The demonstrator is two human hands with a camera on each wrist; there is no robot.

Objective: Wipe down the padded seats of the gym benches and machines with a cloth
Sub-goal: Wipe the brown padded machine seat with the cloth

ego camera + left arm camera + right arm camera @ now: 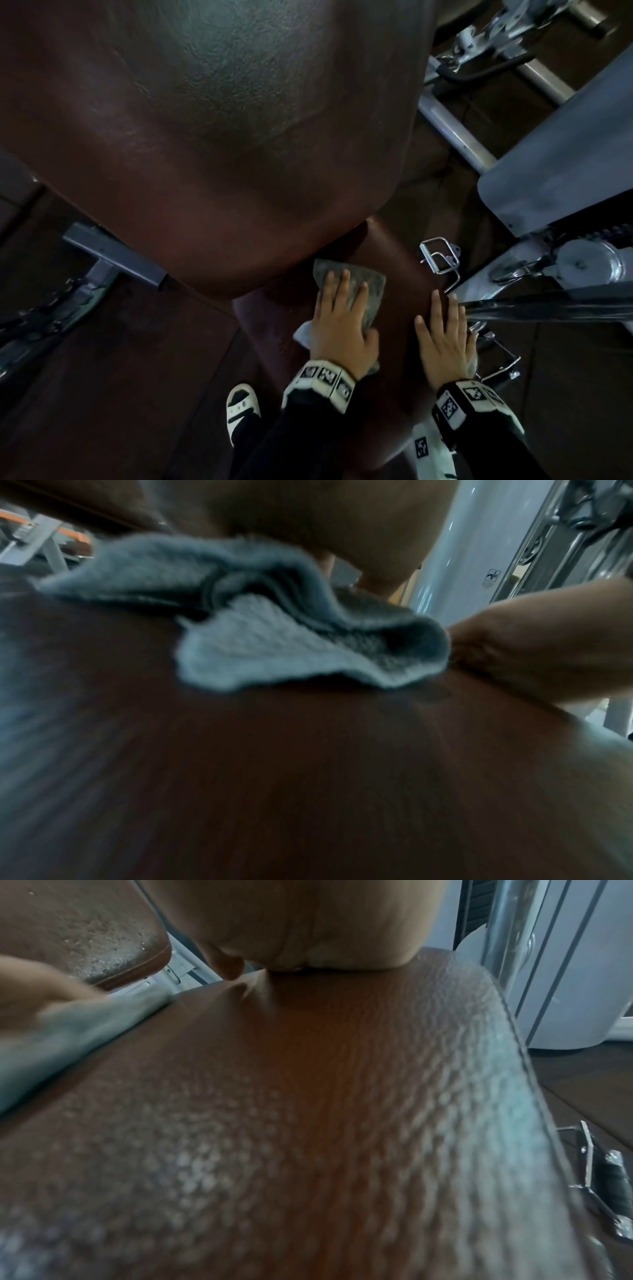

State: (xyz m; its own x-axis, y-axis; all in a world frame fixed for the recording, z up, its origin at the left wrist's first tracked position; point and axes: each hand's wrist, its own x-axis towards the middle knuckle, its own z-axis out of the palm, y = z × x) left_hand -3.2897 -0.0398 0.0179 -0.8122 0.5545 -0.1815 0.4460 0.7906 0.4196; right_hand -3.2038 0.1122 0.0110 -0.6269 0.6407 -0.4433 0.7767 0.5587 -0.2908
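Observation:
A brown padded seat [400, 294] lies low in the head view, under a large brown back pad [212, 137]. My left hand [342, 315] lies flat, fingers straight, pressing a grey cloth [371, 291] onto the seat near its back end. The left wrist view shows the cloth [260, 631] bunched on the brown seat [274, 764]. My right hand [443, 339] rests flat with straight fingers on the seat's right edge, holding nothing. In the right wrist view the textured seat [308, 1123] fills the picture, with the cloth [68, 1034] at the left.
Grey machine frame tubes [455, 133] and a grey shroud [561, 164] stand to the right. Metal adjustment handles [440, 258] stick out just right of the seat. A frame bar [113, 253] lies left on the dark floor. A sandalled foot [241, 407] stands beside the seat.

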